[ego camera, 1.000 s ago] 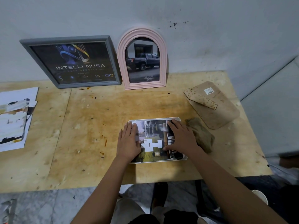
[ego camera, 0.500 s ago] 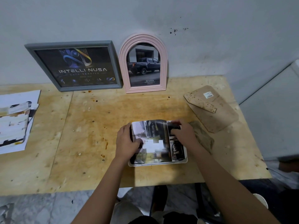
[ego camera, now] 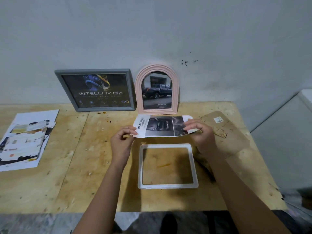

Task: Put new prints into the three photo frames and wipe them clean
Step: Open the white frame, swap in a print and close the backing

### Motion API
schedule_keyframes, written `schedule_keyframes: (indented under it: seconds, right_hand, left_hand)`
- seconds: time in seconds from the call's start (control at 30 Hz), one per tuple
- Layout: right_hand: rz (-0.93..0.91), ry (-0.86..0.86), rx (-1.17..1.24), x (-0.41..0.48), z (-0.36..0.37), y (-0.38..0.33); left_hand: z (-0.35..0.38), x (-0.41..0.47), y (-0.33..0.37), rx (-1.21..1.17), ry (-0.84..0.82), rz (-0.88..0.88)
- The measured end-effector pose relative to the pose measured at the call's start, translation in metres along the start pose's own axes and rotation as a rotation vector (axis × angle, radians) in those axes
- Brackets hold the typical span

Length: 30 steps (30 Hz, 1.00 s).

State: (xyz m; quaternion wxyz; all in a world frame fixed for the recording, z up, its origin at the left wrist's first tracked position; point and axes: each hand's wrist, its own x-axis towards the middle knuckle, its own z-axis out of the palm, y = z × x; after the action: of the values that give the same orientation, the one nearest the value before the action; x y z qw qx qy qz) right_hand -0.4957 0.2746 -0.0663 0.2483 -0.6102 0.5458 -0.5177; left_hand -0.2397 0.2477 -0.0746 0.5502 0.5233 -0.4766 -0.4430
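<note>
Head view: toward the table's (ego camera: 67,183) front edge the empty white frame (ego camera: 168,186) lies flat. Just beyond it, the left hand (ego camera: 120,144) and right hand (ego camera: 202,139) each pinch one end of the print (ego camera: 160,126). It sags, so it is probably thin, floppy and easily creased; edge grips suit it. At the back edge stand the filled grey frame (ego camera: 104,108) and pink frame (ego camera: 139,92).

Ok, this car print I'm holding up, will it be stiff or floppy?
Probably floppy: the thin paper car print bows between the left hand and right hand. Likely light, since fingertip pinches alone carry it. It may crease where pinched.
</note>
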Motion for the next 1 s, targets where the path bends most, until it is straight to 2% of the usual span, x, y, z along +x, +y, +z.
schedule_keyframes:
  seconds: [0.07, 0.17, 0.33, 0.43, 0.5, 0.6, 0.67, 0.73, 0.83, 0.93, 1.0]
  right_hand:
    - [-0.031, 0.069, -0.054, -0.002, -0.001, -0.001]
    - [0.020, 0.129, -0.028, -0.007, 0.000, 0.008]
    - [-0.007, 0.119, 0.096, -0.019, 0.003, 0.022]
    - [-0.027, 0.175, 0.127, -0.023, 0.003, 0.022]
    - [0.067, 0.215, 0.178, -0.024, 0.004, 0.016]
    - [0.305, 0.264, 0.161, -0.021, 0.003, 0.012]
    - [0.405, 0.195, 0.061, -0.022, 0.001, 0.018]
    - [0.539, 0.047, -0.033, -0.025, -0.001, 0.024]
    - [0.726, -0.113, -0.154, -0.040, 0.003, 0.034]
    - [0.780, -0.140, -0.240, -0.058, 0.012, 0.049]
    - [0.759, -0.177, -0.354, -0.066, 0.018, 0.059]
  left_hand:
    - [0.000, -0.002, 0.001, 0.033, -0.010, 0.127]
    - [0.003, -0.010, -0.004, 0.072, -0.018, 0.204]
    - [0.002, -0.020, -0.018, 0.112, -0.069, 0.143]
    - [0.000, -0.024, -0.023, 0.140, -0.080, 0.112]
    - [0.000, -0.027, -0.022, 0.145, -0.044, 0.098]
    - [0.001, -0.027, -0.018, 0.139, 0.015, 0.060]
    - [0.002, -0.027, -0.019, 0.133, 0.007, 0.014]
    - [0.003, -0.030, -0.028, 0.160, -0.026, -0.076]
    - [-0.001, -0.037, -0.055, 0.327, -0.076, -0.231]
    - [-0.007, -0.048, -0.078, 0.478, -0.124, -0.315]
    - [-0.006, -0.053, -0.083, 0.569, -0.136, -0.305]
